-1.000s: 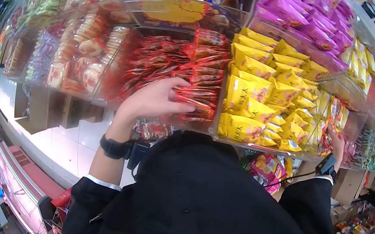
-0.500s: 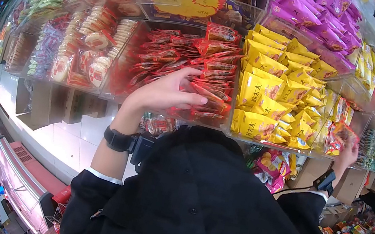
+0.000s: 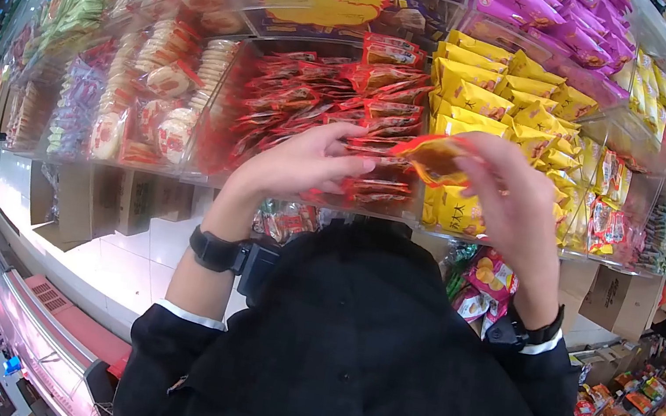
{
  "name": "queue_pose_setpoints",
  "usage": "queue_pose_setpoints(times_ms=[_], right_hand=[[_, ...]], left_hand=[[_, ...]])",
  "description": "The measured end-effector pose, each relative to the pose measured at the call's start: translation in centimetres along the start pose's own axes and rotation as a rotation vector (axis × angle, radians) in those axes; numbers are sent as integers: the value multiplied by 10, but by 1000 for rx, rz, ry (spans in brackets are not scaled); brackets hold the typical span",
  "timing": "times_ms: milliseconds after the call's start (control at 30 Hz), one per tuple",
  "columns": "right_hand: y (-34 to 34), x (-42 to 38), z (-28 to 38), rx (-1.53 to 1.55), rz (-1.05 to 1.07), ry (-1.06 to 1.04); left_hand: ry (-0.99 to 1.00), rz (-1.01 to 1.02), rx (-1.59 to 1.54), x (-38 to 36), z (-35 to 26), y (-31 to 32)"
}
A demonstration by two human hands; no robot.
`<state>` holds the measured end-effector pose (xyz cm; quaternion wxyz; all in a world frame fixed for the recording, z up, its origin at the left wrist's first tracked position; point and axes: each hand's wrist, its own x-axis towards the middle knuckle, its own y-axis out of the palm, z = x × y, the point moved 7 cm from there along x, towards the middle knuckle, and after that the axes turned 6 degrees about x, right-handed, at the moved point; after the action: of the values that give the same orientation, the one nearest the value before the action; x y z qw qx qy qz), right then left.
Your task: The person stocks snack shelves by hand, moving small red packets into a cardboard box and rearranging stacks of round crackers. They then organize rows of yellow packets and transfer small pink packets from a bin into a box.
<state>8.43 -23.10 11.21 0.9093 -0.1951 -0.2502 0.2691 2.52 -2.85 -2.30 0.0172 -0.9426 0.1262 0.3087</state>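
The right hand [image 3: 513,200] pinches a red-orange snack packet [image 3: 435,157] in front of the shelf bins. The left hand [image 3: 300,165], fingers loosely spread, rests on the red packets [image 3: 316,103]; yellow packets [image 3: 511,106] fill the neighbouring bin

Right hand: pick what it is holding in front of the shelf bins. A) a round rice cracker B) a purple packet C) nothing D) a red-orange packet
D: the right hand grips a red-orange packet, held up in front of the bin of red packets and the bin of yellow packets.
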Motion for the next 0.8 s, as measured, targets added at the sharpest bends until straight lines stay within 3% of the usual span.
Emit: queue_pose_setpoints(times_ms=[200,500,800], right_hand=[[49,5,0,-34,269,-70],[56,22,-7,-266,370,113],[64,28,-1,-245,374,74]], left_hand=[[163,28,151,0,-1,-2],[114,62,177,-2,-6,0],[176,19,243,-5,-12,0]])
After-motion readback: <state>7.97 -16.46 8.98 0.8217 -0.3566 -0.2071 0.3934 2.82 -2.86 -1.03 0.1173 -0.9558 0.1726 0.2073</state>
